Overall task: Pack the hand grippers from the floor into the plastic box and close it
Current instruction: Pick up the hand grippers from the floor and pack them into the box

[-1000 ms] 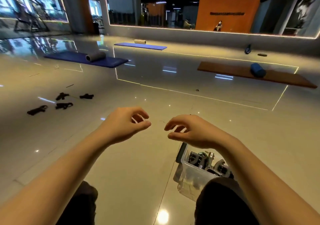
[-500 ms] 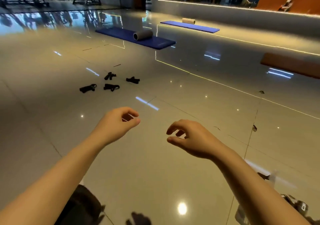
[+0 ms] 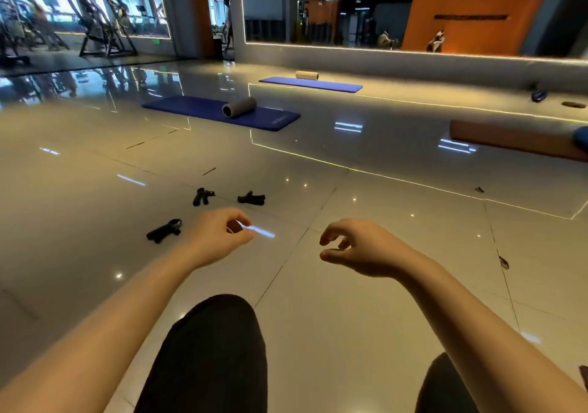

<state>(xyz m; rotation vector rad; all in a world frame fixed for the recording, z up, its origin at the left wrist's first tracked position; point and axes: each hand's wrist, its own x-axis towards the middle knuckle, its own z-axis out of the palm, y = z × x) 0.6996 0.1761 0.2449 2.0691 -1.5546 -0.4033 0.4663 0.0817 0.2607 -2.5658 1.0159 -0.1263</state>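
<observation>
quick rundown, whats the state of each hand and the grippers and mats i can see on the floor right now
left hand: empty, fingers loosely curled, above the floor
right hand: empty, fingers loosely curled
near hand gripper: lying on the floor, untouched
two far hand grippers: lying on the floor, apart
near blue mat: flat, grey roller on it
far blue mat: flat, pale roller on it

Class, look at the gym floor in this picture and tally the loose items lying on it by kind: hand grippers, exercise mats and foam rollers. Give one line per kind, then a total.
Hand grippers: 3; a fourth may be hidden behind the left hand
Exercise mats: 3
Foam rollers: 3
Total: 9
</observation>
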